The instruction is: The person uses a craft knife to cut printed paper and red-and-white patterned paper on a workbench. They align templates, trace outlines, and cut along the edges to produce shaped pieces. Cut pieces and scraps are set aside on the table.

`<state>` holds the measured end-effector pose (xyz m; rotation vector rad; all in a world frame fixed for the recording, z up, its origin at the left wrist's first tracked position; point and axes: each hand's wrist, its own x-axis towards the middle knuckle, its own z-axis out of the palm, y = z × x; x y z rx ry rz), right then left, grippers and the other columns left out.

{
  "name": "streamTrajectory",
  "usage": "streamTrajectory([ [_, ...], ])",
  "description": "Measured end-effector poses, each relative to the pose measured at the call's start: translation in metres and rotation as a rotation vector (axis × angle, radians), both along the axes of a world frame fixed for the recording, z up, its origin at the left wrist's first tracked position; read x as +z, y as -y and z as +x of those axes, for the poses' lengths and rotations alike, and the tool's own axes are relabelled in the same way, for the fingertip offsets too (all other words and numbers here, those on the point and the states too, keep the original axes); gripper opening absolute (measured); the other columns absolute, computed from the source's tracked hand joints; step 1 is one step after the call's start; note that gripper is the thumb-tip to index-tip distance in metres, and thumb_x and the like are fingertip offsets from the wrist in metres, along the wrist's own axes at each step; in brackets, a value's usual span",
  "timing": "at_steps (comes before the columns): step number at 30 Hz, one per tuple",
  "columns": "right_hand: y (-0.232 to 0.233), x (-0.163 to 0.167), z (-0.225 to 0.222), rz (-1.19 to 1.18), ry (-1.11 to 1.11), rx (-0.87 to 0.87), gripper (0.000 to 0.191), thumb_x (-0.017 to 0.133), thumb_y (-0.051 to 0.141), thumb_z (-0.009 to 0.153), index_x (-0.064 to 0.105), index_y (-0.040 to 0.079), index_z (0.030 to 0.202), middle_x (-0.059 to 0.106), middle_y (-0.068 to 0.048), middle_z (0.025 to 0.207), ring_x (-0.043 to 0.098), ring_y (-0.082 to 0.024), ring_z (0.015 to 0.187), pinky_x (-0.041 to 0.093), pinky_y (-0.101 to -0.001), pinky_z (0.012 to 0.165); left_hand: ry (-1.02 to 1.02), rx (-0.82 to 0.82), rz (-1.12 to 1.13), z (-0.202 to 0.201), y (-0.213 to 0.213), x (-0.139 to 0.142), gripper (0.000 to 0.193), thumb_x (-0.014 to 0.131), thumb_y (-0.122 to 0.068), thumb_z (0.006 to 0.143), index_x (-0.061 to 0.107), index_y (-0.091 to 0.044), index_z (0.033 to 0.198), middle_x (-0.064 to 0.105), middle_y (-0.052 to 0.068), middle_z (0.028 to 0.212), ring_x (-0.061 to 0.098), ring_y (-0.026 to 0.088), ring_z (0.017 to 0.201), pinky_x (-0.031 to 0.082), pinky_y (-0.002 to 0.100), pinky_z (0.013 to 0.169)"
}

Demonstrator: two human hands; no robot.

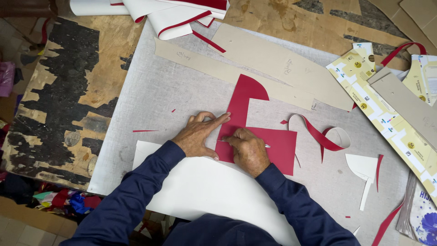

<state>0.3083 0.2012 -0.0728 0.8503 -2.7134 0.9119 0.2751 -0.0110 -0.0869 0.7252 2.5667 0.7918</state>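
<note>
A red sheet piece (248, 107) with a rounded top and a square lower part lies on the grey cutting board (154, 95). My left hand (198, 135) presses flat on the board, fingertips on the red piece's left edge. My right hand (248, 150) is closed around a thin metal blade tool (265, 146), its tip at the left edge of the red piece. A large white sheet (205, 187) lies under my forearms.
Tan cardboard patterns (273, 64) lie across the board's far side. A curled red offcut strip (318, 134) and white scraps (364, 166) lie right. Printed yellow cardboard (387, 114) sits at the right edge. Rolled white-and-red material (173, 13) lies at the top. The worn wooden table (68, 91) shows left.
</note>
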Motion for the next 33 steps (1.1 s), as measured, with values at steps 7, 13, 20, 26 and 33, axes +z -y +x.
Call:
streamTrajectory([
  [7,0.003,0.0,0.001,0.012,-0.01,-0.028,0.032,0.073,-0.009,0.071,0.081,0.007,0.098,0.068,-0.008,0.081,0.067,-0.022,0.076,0.06,-0.0353,0.062,-0.022,-0.005,0.0,0.001,0.001,-0.004,0.136,0.1,-0.049,0.047,0.022,-0.026,0.156,0.052,0.009,0.147,0.033,0.03,0.137,0.024,0.053,0.113],
  [13,0.003,0.002,-0.001,0.013,0.014,-0.047,0.034,0.072,-0.009,0.071,0.081,0.007,0.1,0.068,-0.008,0.084,0.068,-0.022,0.076,0.06,-0.0354,0.063,-0.011,0.007,-0.075,0.002,-0.001,-0.008,0.114,0.089,-0.047,0.071,0.022,-0.028,0.162,0.068,0.004,0.128,0.034,0.028,0.143,0.025,0.055,0.117],
  [20,0.004,-0.001,-0.004,0.028,0.04,-0.06,0.028,0.074,-0.007,0.076,0.081,0.007,0.1,0.068,-0.01,0.085,0.069,-0.023,0.076,0.06,-0.0357,0.063,-0.09,0.0,0.031,0.002,0.0,-0.012,0.119,0.093,-0.045,0.063,0.024,-0.026,0.158,0.063,0.007,0.138,0.036,0.031,0.135,0.025,0.056,0.111],
  [26,0.006,-0.002,-0.004,0.065,0.052,-0.078,0.033,0.073,-0.009,0.071,0.08,0.006,0.1,0.069,-0.01,0.087,0.069,-0.024,0.08,0.061,-0.0352,0.065,-0.019,0.015,-0.044,0.001,-0.002,-0.006,0.119,0.091,-0.048,0.064,0.022,-0.029,0.159,0.069,0.006,0.122,0.036,0.028,0.137,0.026,0.055,0.113],
  [33,-0.005,-0.006,-0.003,0.096,0.031,-0.079,0.045,0.067,-0.015,0.06,0.078,0.003,0.099,0.068,-0.013,0.096,0.068,-0.027,0.09,0.061,-0.0366,0.068,0.025,-0.008,-0.091,0.001,-0.004,0.008,0.119,0.09,-0.049,0.067,0.018,-0.026,0.16,0.07,0.006,0.118,0.034,0.029,0.139,0.025,0.054,0.114],
])
